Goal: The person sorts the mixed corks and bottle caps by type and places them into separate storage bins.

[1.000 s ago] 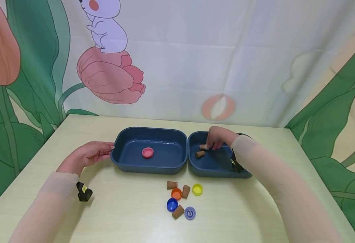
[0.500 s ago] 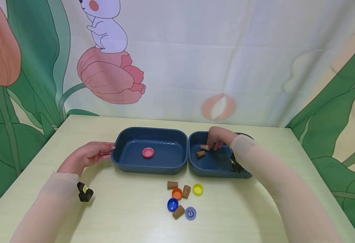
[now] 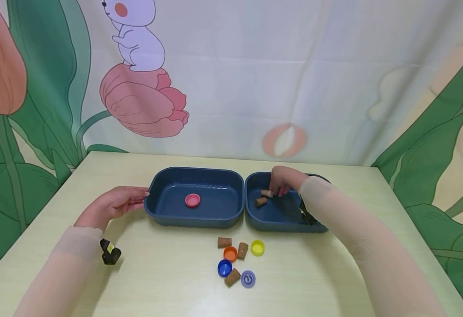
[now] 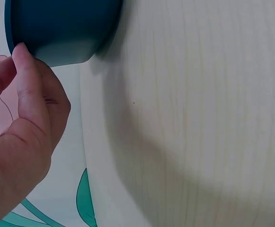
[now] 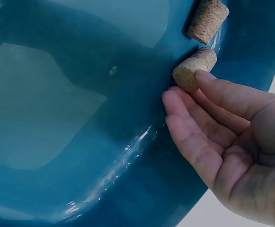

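Two dark blue bins stand side by side on the table. My left hand (image 3: pixel 118 202) holds the left end of the left bin (image 3: pixel 193 222) at its rim, thumb tip on the edge in the left wrist view. A pink bottle cap (image 3: pixel 192 200) lies in that bin. Inside the right bin (image 3: pixel 283 226), my right hand (image 3: pixel 284 179) reaches down and pinches a cork (image 5: pixel 194 71) between thumb and fingertips, with the cork lying low over the bin's floor. A second cork (image 5: pixel 208 21) lies right beside it.
In front of the bins, on the pale wooden table (image 3: pixel 168 277), lie several corks (image 3: pixel 233 278) and caps: an orange cap (image 3: pixel 230 254), a yellow cap (image 3: pixel 257 248), a blue cap (image 3: pixel 225 268) and a purple cap (image 3: pixel 248 279). A printed curtain (image 3: pixel 231 88) hangs behind.
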Demonstrator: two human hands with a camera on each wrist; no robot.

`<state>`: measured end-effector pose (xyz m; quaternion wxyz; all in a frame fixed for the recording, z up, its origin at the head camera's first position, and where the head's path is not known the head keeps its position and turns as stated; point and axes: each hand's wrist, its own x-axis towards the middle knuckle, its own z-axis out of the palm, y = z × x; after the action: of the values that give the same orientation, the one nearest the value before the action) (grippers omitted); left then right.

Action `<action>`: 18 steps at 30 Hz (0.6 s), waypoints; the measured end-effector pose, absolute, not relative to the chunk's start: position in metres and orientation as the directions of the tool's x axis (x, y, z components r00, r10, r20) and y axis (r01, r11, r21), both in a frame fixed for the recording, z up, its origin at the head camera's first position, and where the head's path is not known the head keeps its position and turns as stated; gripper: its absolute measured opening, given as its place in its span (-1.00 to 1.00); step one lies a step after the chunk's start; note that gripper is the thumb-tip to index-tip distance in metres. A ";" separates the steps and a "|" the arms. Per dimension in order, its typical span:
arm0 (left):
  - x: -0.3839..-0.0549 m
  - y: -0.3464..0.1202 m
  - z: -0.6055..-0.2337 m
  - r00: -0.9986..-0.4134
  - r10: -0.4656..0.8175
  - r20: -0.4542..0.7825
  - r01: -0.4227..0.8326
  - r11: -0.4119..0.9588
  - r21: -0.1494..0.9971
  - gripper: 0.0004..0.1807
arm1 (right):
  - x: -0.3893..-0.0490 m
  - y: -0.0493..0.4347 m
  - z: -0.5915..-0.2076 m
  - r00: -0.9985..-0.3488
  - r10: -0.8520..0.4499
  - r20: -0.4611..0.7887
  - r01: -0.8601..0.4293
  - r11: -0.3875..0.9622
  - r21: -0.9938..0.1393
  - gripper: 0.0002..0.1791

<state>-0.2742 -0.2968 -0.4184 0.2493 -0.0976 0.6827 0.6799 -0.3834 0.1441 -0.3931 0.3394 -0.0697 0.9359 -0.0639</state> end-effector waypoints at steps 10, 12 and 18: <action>-0.275 -0.296 -0.418 -0.852 0.207 -0.480 -0.478 0.062 0.876 -0.32 | -0.382 0.145 -0.393 -0.757 -0.190 -0.625 -0.098 0.979 -0.178 -0.63; -0.274 -0.296 -0.418 -0.852 0.208 -0.480 -0.478 0.063 0.876 -0.32 | -0.383 0.145 -0.393 -0.754 -0.184 -0.630 -0.096 0.980 -0.172 -0.62; -0.274 -0.296 -0.417 -0.851 0.208 -0.482 -0.480 0.063 0.875 -0.32 | -0.385 0.142 -0.396 -0.751 -0.165 -0.640 -0.100 0.985 -0.137 -0.59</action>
<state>-0.2741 -0.2965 -0.4175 0.2540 -0.0995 0.6833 0.6772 -0.3852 0.1423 -0.3960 0.3459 -0.0708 0.9344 -0.0473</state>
